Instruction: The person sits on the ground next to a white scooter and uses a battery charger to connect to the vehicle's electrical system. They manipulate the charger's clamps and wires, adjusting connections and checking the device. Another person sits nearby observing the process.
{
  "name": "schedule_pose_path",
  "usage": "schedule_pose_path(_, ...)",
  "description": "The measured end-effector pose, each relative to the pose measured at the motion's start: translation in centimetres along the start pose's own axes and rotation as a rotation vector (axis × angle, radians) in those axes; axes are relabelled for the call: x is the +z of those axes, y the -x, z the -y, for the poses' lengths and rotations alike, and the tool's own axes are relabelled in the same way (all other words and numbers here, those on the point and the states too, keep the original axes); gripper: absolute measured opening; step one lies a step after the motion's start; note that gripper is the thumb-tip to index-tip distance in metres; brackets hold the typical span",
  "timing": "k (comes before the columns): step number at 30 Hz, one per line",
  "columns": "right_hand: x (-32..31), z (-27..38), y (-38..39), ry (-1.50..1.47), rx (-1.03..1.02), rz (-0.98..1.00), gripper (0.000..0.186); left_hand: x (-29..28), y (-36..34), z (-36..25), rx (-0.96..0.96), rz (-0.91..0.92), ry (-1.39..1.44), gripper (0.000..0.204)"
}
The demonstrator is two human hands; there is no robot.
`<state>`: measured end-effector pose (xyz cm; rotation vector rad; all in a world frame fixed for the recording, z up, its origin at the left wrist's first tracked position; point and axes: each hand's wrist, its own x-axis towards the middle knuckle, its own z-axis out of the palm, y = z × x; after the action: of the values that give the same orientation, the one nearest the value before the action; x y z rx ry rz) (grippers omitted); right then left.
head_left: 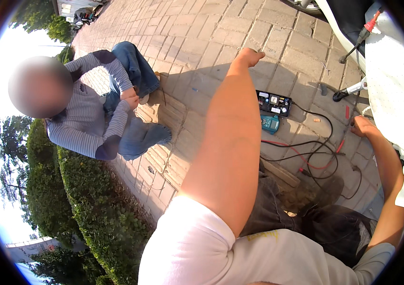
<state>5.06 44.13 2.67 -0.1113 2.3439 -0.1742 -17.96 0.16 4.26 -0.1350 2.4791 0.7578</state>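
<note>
My left arm reaches out over the paving, and my left hand (pixel 250 57) is closed, its fingers curled; anything inside them is hidden. Low at the right, beside a white vehicle panel (pixel 392 71), my right hand (pixel 362 126) has bent fingers close to the ground, and I cannot make out what they hold. Between the hands lies an opened black case (pixel 282 104) with electronic parts inside. A teal meter (pixel 270 124) sits against its near side. Black cable (pixel 326 124) and red test leads (pixel 340 145) coil on the bricks near my right hand.
A person (pixel 87 104) in a striped top and jeans squats at the left, hands together. A stand leg (pixel 351 89) and a red-and-black connector (pixel 367 29) are by the vehicle. Small scraps (pixel 317 120) lie on the paving. A hedge (pixel 87 199) borders the left.
</note>
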Motion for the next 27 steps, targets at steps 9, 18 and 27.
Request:
schedule_pose_path(9,0.6,0.7,-2.5,0.044,-0.027,0.038,0.033,-0.7,-0.1,2.5,-0.03,-0.021,0.004,0.055)
schedule_pose_path(18,0.5,-0.1,-2.6,0.096,-0.018,0.059,0.031,-2.1,0.8,1.0,-0.067,0.058,0.014,0.056)
schedule_pose_path(27,1.0,-0.5,-1.9,0.111,0.006,0.094,0.027,-2.8,3.4,-0.8,-0.122,0.127,0.193,0.067)
